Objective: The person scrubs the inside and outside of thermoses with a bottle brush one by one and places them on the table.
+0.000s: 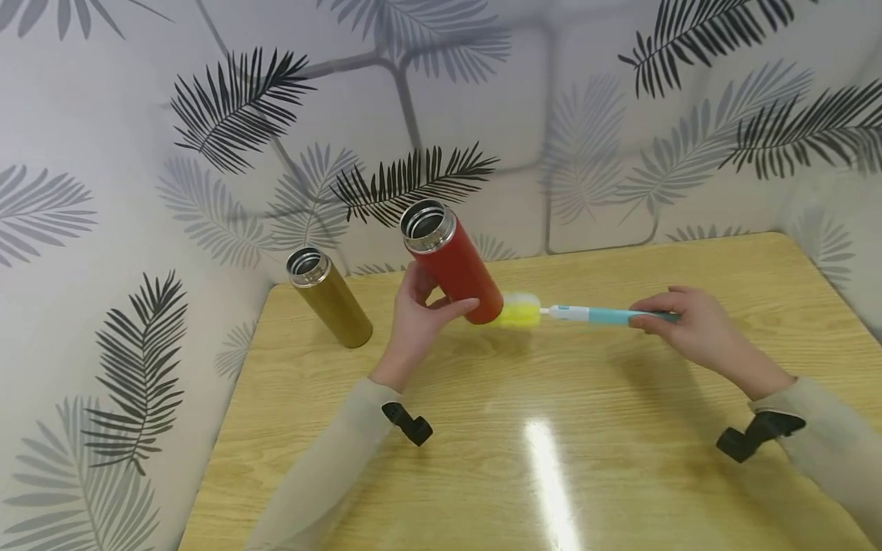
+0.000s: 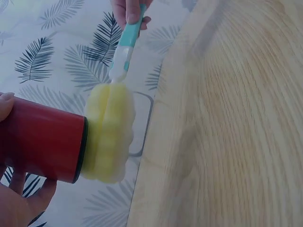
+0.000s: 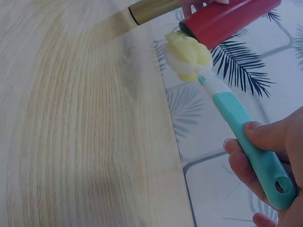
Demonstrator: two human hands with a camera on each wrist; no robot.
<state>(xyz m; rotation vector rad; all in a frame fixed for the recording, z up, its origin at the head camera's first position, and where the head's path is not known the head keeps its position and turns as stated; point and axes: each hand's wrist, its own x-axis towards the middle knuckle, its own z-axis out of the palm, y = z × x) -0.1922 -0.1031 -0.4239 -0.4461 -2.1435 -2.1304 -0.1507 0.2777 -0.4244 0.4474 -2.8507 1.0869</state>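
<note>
My left hand (image 1: 419, 320) grips a red thermos flask (image 1: 463, 268) around its side and holds it up off the table. The flask is lidless and tilted, its steel-rimmed mouth toward the upper left. In my right hand (image 1: 704, 325) is the teal handle of a bottle brush (image 1: 606, 314), pinched between thumb and fingers. The brush's yellow and white sponge head (image 2: 109, 133) lies against the flask's base in the left wrist view. To the left of my left hand stands a gold thermos flask (image 1: 335, 304), also lidless, upright on the table.
The wooden table (image 1: 482, 459) reaches back to a wall (image 1: 482, 99) with a feather-patterned covering. A second stretch of that wall runs along the table's left side. A bright light reflection lies on the tabletop near the front.
</note>
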